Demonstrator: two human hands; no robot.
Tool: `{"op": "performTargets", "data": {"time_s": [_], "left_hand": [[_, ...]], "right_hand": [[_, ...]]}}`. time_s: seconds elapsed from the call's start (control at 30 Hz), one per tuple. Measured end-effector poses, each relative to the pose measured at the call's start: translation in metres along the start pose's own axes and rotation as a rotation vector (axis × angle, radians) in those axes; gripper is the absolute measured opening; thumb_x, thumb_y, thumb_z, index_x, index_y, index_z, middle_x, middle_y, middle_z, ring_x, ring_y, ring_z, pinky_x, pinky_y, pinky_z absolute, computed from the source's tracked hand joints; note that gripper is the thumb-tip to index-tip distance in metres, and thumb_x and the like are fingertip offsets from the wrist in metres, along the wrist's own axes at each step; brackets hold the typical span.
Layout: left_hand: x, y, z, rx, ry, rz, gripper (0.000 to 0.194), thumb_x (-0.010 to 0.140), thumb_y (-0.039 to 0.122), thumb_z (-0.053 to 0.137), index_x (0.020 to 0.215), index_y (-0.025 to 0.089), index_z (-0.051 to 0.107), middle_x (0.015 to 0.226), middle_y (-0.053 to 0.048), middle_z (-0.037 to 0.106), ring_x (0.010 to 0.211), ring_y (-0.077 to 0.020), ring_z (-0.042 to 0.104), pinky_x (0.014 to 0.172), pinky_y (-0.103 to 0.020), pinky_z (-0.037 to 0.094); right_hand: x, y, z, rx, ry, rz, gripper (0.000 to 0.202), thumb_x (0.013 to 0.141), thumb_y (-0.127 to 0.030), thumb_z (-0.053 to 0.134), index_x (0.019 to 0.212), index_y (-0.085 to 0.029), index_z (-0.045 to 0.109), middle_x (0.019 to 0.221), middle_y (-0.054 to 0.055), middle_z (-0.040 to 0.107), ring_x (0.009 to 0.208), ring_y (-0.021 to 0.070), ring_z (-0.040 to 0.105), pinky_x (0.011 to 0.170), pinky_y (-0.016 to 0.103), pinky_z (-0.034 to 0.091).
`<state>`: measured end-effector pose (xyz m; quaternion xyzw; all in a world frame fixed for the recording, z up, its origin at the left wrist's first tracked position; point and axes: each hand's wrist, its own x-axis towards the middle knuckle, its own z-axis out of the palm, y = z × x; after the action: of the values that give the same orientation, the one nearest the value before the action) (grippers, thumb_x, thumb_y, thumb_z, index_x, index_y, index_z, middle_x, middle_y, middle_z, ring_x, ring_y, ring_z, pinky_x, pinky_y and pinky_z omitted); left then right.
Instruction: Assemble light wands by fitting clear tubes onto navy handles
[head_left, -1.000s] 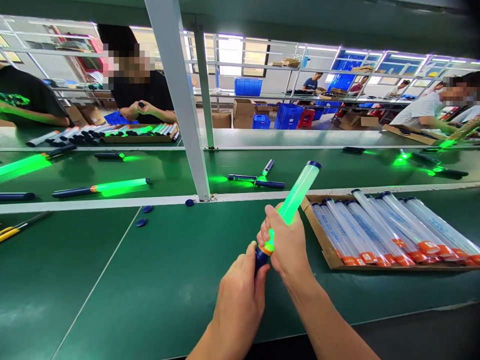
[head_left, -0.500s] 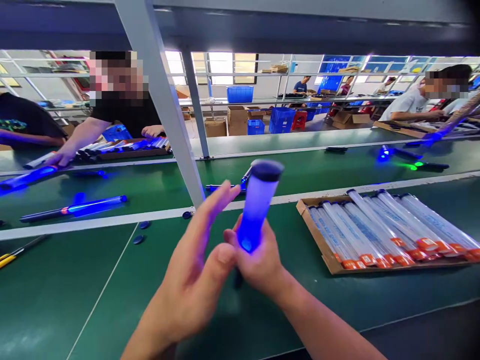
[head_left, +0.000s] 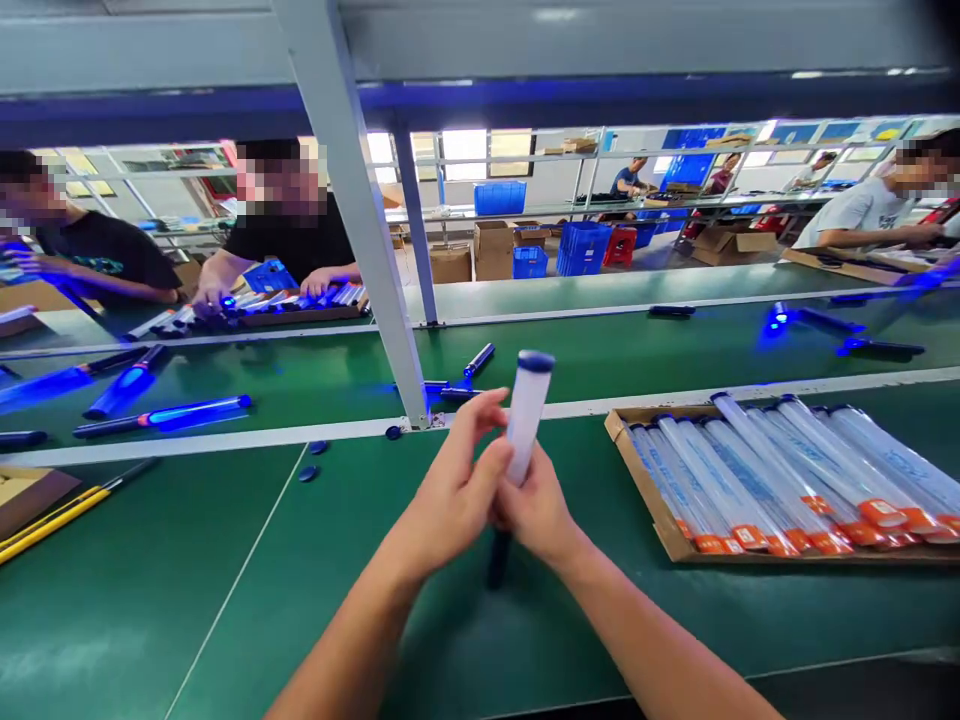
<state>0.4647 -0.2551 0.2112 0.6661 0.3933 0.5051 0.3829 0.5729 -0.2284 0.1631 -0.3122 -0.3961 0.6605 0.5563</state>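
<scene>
Both my hands on the light stick (head_left: 525, 415), held near upright over the green table (head_left: 300, 600), dark cap at 12, dark handle at 6. Right hand (head_left: 536, 510) wrapped shut around its middle. Left hand (head_left: 457, 490) half open, fingertips touching the tube. Cardboard tray of tubes (head_left: 667, 525) at 3 o'clock.

Bright, even daylight from the far windows (head_left: 465, 150) — blue glow spills off lit wands (head_left: 161, 415) onto the glossy green surface (head_left: 225, 560). Wide-angle bending at the edges; hands (head_left: 487, 500) slightly soft.
</scene>
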Motion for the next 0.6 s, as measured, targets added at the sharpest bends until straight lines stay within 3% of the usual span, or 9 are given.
{"op": "performTargets", "data": {"time_s": [0.07, 0.13, 0.2, 0.23, 0.3, 0.37, 0.43, 0.53, 0.6], "left_hand": [[-0.019, -0.023, 0.006, -0.144, -0.101, -0.214, 0.057, 0.092, 0.056, 0.058, 0.137, 0.023, 0.047, 0.131, -0.012, 0.058, 0.115, -0.0235, 0.06, 0.094, -0.035, 0.05], [-0.034, -0.045, 0.019, -0.264, -0.291, -0.459, 0.059, 0.085, 0.061, 0.064, 0.122, 0.016, 0.056, 0.094, -0.01, 0.071, 0.079, -0.0199, 0.067, 0.07, -0.03, 0.054], [-0.041, -0.059, 0.034, -0.176, -0.331, -0.62, 0.049, 0.085, 0.06, 0.063, 0.103, 0.014, 0.061, 0.06, -0.001, 0.063, 0.047, -0.015, 0.056, 0.051, -0.026, 0.045], [-0.041, -0.061, 0.04, -0.068, -0.285, -0.626, 0.042, 0.087, 0.055, 0.061, 0.098, 0.015, 0.062, 0.057, -0.001, 0.063, 0.045, -0.0152, 0.054, 0.049, -0.026, 0.044], [-0.034, -0.061, 0.046, 0.194, -0.192, -0.528, 0.027, 0.091, 0.042, 0.058, 0.1, 0.017, 0.063, 0.077, -0.006, 0.074, 0.064, -0.0206, 0.068, 0.061, -0.028, 0.049], [-0.022, -0.058, 0.047, 0.453, -0.204, -0.448, 0.02, 0.091, 0.03, 0.057, 0.107, 0.02, 0.063, 0.103, -0.009, 0.076, 0.092, -0.025, 0.072, 0.074, -0.029, 0.051], [-0.005, -0.061, 0.047, 0.663, -0.24, -0.462, 0.021, 0.089, 0.023, 0.058, 0.108, 0.019, 0.062, 0.106, -0.012, 0.076, 0.096, -0.0283, 0.073, 0.075, -0.031, 0.05], [0.036, -0.078, 0.048, 0.825, -0.203, -0.467, 0.027, 0.083, 0.016, 0.063, 0.11, 0.018, 0.062, 0.105, -0.013, 0.076, 0.096, -0.0305, 0.072, 0.076, -0.032, 0.049], [0.077, -0.092, 0.042, 0.896, -0.15, -0.462, 0.027, 0.086, 0.018, 0.062, 0.114, 0.018, 0.06, 0.106, -0.013, 0.075, 0.097, -0.0284, 0.072, 0.079, -0.034, 0.049]], "right_hand": [[0.006, -0.007, -0.01, 0.102, -0.054, -0.031, 0.037, 0.078, -0.042, 0.078, 0.086, -0.026, 0.046, 0.048, -0.013, 0.046, 0.033, 0.0077, 0.037, 0.032, 0.019, 0.035], [0.009, -0.011, -0.015, 0.201, -0.079, -0.022, 0.034, 0.082, -0.039, 0.074, 0.089, -0.027, 0.043, 0.049, -0.014, 0.045, 0.032, 0.0071, 0.034, 0.031, 0.018, 0.036], [0.01, -0.012, -0.017, 0.215, -0.037, -0.004, 0.034, 0.083, -0.038, 0.073, 0.088, -0.027, 0.041, 0.048, -0.015, 0.043, 0.031, 0.0066, 0.031, 0.028, 0.017, 0.033], [0.011, -0.012, -0.017, 0.203, 0.005, -0.005, 0.034, 0.083, -0.038, 0.072, 0.086, -0.026, 0.04, 0.047, -0.015, 0.042, 0.031, 0.0065, 0.03, 0.028, 0.017, 0.032], [0.013, -0.009, -0.018, 0.191, 0.128, -0.045, 0.035, 0.084, -0.038, 0.071, 0.082, -0.026, 0.038, 0.044, -0.015, 0.039, 0.03, 0.0071, 0.031, 0.029, 0.018, 0.033], [0.018, -0.005, -0.021, 0.224, 0.251, -0.114, 0.036, 0.086, -0.04, 0.069, 0.081, -0.026, 0.036, 0.044, -0.015, 0.038, 0.031, 0.0075, 0.034, 0.031, 0.018, 0.035], [0.029, -0.003, -0.026, 0.276, 0.337, -0.184, 0.035, 0.087, -0.041, 0.068, 0.082, -0.026, 0.036, 0.046, -0.015, 0.04, 0.033, 0.0074, 0.036, 0.034, 0.019, 0.038], [0.049, -0.002, -0.039, 0.223, 0.44, -0.254, 0.031, 0.085, -0.041, 0.069, 0.088, -0.025, 0.041, 0.056, -0.012, 0.049, 0.043, 0.0093, 0.05, 0.05, 0.024, 0.051], [0.057, -0.006, -0.055, -0.003, 0.479, -0.25, 0.037, 0.079, -0.039, 0.075, 0.101, -0.024, 0.05, 0.079, -0.003, 0.065, 0.068, 0.015, 0.067, 0.07, 0.032, 0.058]]}}
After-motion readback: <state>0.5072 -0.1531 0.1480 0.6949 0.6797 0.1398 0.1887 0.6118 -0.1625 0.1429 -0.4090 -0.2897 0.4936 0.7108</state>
